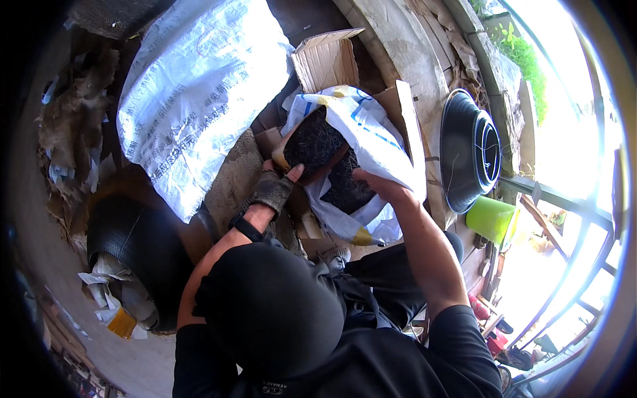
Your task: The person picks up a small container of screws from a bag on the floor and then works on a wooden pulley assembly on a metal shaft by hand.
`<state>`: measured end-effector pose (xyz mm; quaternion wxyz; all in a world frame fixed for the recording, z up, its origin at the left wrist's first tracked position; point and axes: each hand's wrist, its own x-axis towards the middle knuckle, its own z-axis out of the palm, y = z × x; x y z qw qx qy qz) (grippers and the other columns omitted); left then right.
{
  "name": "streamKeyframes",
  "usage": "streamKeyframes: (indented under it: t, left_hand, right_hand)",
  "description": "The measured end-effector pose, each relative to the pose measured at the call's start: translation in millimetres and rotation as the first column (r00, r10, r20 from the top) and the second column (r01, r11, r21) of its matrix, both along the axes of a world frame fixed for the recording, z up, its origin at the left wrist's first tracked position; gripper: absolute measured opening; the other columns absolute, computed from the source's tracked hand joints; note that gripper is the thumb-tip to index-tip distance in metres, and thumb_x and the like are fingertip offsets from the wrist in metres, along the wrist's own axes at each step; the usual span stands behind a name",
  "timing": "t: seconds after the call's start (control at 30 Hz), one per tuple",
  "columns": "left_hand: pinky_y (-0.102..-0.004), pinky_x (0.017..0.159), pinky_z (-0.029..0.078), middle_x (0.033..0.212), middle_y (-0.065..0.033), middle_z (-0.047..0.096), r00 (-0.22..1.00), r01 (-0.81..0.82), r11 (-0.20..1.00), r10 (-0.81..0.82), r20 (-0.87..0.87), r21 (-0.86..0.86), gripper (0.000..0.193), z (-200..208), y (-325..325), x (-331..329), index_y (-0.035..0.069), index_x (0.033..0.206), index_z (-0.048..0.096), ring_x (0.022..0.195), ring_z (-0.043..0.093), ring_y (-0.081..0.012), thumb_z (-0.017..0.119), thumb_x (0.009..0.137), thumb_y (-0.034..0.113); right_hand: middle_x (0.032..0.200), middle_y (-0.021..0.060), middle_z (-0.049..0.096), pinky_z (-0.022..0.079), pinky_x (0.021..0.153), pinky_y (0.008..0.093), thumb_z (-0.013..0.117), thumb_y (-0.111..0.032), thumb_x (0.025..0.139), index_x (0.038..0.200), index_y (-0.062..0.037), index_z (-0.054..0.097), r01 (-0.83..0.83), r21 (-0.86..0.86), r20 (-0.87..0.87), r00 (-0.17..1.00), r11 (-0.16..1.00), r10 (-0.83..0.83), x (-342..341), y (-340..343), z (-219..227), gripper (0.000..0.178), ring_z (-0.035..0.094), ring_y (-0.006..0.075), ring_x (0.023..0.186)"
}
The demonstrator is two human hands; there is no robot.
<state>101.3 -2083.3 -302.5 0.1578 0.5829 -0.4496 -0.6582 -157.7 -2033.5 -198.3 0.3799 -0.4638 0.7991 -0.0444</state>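
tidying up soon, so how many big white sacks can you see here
2: a printed white sack at the upper left, and an open white sack among cardboard flaps in front of the person. More may be hidden.

Our left hand (275, 188), gloved, gripping a brown container (281, 152) of black pieces (313, 142), our right hand (383, 186) at an open white sack (390, 156)

Over there the open sack (379, 123) sits in a cardboard box (325, 63), woven sack (199, 93) to its left, bucket (488, 219) right.
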Motion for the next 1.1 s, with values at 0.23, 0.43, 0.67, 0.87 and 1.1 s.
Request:
streamKeyframes:
  t: [0.23,0.43,0.67,0.87,1.1]
  left_hand:
    - [-0.0430,0.094,0.046,0.118,-0.0244,0.062,0.997,0.038,0.999,-0.035,0.073,-0.039,0.082,-1,-4,2,-0.004,0.128,0.044,0.112,0.060,-0.0354,0.078,0.076,0.051]
    - [-0.0437,0.093,0.046,0.117,-0.0253,0.062,0.998,0.019,0.998,-0.015,0.060,-0.053,0.081,-13,-3,1,-0.005,0.125,0.045,0.111,0.060,-0.0370,0.079,0.075,0.050]
    - [-0.0423,0.090,0.048,0.115,-0.0201,0.063,0.997,0.008,1.000,-0.006,0.075,-0.027,0.067,-35,-3,1,-0.001,0.125,0.049,0.106,0.061,-0.0337,0.077,0.077,0.036]
    - [-0.0409,0.089,0.049,0.116,-0.0201,0.063,0.981,-0.043,0.999,0.044,-0.189,0.010,0.060,-45,3,26,-0.002,0.127,0.045,0.107,0.061,-0.0337,0.070,0.079,0.024]
    - [-0.0400,0.087,0.049,0.116,-0.0192,0.063,0.927,-0.167,0.958,0.233,-0.294,0.232,0.060,-18,22,73,-0.001,0.128,0.045,0.105,0.061,-0.0324,0.071,0.079,0.024]
  right_hand:
    - [0.102,0.0146,0.067,0.054,0.080,0.0309,0.074,-0.031,0.080,0.119,0.0028,0.059,0.505,0.338,0.646,0.489,0.794,-0.586,34,-34,-19,0.054,0.066,0.0210,0.092]
    - [0.117,0.0155,0.059,0.055,0.089,0.0377,0.074,-0.029,0.082,0.140,0.0000,0.038,0.592,0.160,0.704,0.492,0.790,-0.512,58,-45,1,0.074,0.065,0.0261,0.098]
    - [0.095,0.0179,0.069,0.054,0.078,0.0375,0.068,-0.021,0.085,0.109,0.0039,0.065,0.225,-0.213,0.152,0.969,0.951,-0.195,40,2,30,0.034,0.069,0.0271,0.084]
    - [0.098,0.0156,0.066,0.054,0.078,0.0405,0.078,-0.011,0.075,0.104,-0.0025,0.065,-0.182,-0.630,-0.301,0.953,0.755,-0.022,41,42,84,0.033,0.066,0.0319,0.088]
    - [0.108,0.0154,0.063,0.044,0.094,0.0476,0.078,-0.014,0.070,0.118,-0.0089,0.062,-0.187,-0.226,-0.544,0.838,0.956,0.035,3,67,59,0.051,0.060,0.0348,0.103]
